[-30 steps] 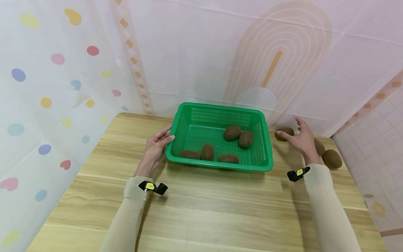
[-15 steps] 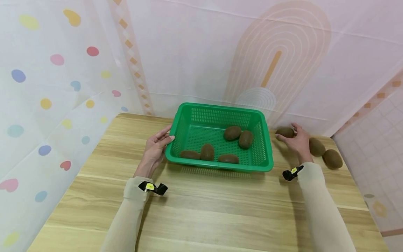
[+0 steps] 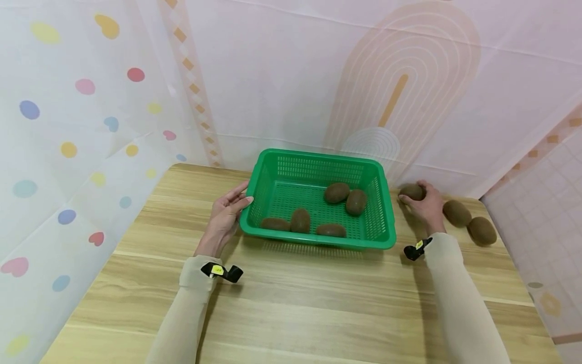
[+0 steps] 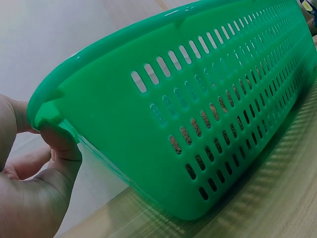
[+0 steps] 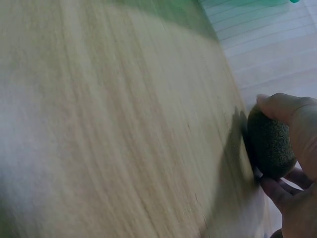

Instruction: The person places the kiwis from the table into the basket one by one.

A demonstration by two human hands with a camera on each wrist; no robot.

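A green plastic basket (image 3: 313, 243) stands on the wooden table, with several brown kiwis inside, such as one kiwi (image 3: 336, 192) toward its back right. My left hand (image 3: 224, 215) grips the basket's left rim; in the left wrist view its thumb (image 4: 63, 144) bends at the rim's corner. At the table's back edge, right of the basket, my right hand (image 3: 426, 205) holds a kiwi (image 3: 413, 191) between thumb and fingers. The right wrist view shows this kiwi (image 5: 270, 141) low at the table, thumb on one end and fingertips at the other.
Two more kiwis lie right of my right hand, one kiwi (image 3: 456, 213) nearer the wall and another kiwi (image 3: 482, 231) near the table's right edge. A patterned wall cloth (image 3: 282, 76) hangs directly behind the table (image 3: 291, 303).
My right hand has moved left from beside the kiwi and its thumb and fingers have come around it. The left hand and the basket have stayed in place.
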